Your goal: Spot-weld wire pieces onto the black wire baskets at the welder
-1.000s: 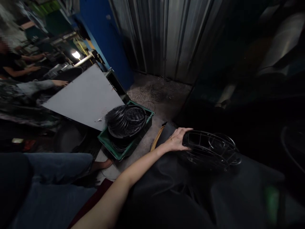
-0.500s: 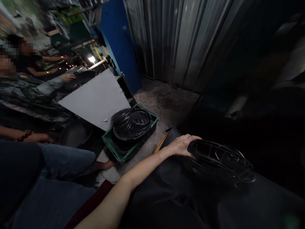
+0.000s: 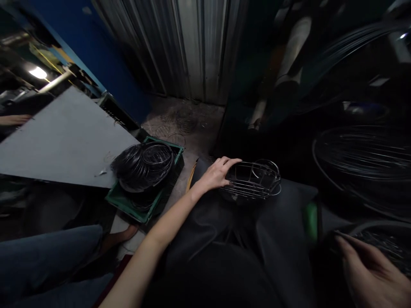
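Observation:
My left hand [image 3: 215, 173] is closed around the near-left end of a small round wire frame [image 3: 252, 182], made of thin metal bars with rings at its far side. The frame rests over the dark apron [image 3: 224, 252] across my lap. At the lower right, my right hand [image 3: 372, 269] has its fingers drawn together beside a dark basin [image 3: 385, 226] holding small shiny metal pieces. What lies at its fingertips is too dark to make out. A blurred green object [image 3: 311, 220] sits left of that hand.
A green crate [image 3: 128, 205] to the left carries a heap of black wire rings [image 3: 144, 167]. Behind it leans a pale board [image 3: 67, 132]. Another person's leg [image 3: 51, 252] is at the lower left. Large wire grids [image 3: 356, 154] and machine parts [image 3: 293, 47] stand right.
The view has swung right, so the crate and board sit further left. My right hand and the basin have come into view. My left hand still grips the wire frame.

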A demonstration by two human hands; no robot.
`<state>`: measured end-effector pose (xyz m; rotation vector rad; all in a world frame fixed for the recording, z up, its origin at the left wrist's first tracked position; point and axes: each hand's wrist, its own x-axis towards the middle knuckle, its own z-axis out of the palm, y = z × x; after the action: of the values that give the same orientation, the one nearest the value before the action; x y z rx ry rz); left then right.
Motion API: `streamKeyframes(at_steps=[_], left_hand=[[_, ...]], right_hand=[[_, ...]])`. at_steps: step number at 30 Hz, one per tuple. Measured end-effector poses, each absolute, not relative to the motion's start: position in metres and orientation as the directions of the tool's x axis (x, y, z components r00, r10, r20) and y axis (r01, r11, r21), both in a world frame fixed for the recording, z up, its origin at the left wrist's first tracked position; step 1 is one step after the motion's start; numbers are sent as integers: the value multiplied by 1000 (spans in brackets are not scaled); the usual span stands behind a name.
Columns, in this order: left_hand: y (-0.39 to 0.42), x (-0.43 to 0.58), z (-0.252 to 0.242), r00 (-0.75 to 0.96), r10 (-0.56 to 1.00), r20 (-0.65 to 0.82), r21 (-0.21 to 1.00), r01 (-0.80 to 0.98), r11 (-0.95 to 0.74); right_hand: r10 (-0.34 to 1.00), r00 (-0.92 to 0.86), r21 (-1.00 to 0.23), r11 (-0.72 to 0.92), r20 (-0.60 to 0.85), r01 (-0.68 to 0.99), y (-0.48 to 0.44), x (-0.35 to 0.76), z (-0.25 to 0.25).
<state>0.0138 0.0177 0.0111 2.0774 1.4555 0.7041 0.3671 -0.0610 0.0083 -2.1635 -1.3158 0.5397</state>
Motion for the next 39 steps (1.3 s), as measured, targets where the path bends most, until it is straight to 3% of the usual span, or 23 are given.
streamKeyframes(at_steps=[4, 9, 14, 18, 22, 27, 39], left_hand=[[17, 14, 12, 344, 932, 114, 679, 658, -326], [15, 23, 10, 221, 960, 173, 670, 688, -279], [14, 25, 8, 240, 943, 231, 656, 677, -333], [16, 27, 17, 222, 936, 275, 632, 692, -350], [25, 32, 34, 179, 915, 362, 567, 736, -369], [44, 34, 45, 163, 883, 440, 479, 789, -385], [72, 35, 43, 141, 897, 419, 455, 822, -342]], right_hand=[[900, 329, -676, -434, -288, 595, -51, 339, -12], [883, 297, -733, -468, -364, 493, -41, 335, -36], [919, 270, -904, -353, -287, 242, -45, 308, -8], [967, 144, -954, -237, -212, 182, -37, 265, 28], [991, 5, -984, -134, -134, 119, -12, 237, 50], [993, -41, -993, -108, -109, 43, 24, 219, 60], [996, -13, -996, -84, -84, -16, 69, 193, 45]])
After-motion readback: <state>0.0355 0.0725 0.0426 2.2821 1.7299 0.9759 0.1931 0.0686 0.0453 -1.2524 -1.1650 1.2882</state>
